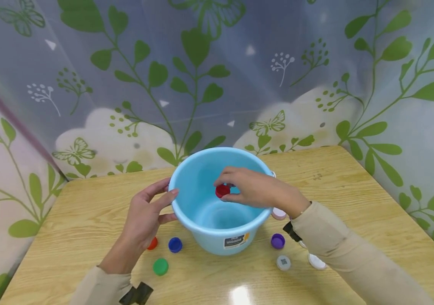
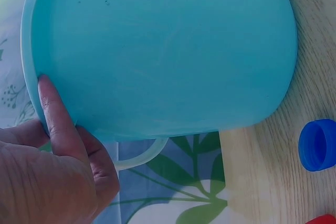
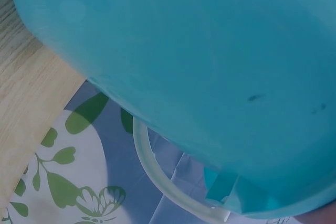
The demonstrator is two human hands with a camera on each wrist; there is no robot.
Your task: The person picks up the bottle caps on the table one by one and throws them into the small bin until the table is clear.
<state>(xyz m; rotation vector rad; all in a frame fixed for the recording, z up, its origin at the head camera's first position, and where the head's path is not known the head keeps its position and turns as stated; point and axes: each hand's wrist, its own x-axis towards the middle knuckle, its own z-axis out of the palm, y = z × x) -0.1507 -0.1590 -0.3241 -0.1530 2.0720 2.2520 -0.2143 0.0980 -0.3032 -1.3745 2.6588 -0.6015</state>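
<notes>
A light blue plastic bucket [image 1: 194, 182] stands upright on the wooden table. At its left side my left hand [image 1: 144, 216] grips the rim, thumb over the edge and fingers against the outer wall. In the left wrist view these fingers [image 2: 55, 114] lie along the rim. My right hand [image 1: 252, 186] reaches over the right rim and pinches a red bottle cap [image 1: 222, 191] inside the bucket's mouth, above the bottom. The right wrist view shows mostly the bucket's outer wall [image 3: 173, 51] and its pale handle [image 3: 157, 177]; the red cap is hidden there.
Left of the bucket lie a blue cap [image 1: 175, 245], a green cap [image 1: 160, 267] and an orange-red cap [image 1: 153, 243]. On the right are a purple cap [image 1: 277, 241] and several whitish caps [image 1: 283, 262], some partly behind the right arm. A leaf-patterned curtain [image 1: 201, 106] borders the table [image 1: 106, 190].
</notes>
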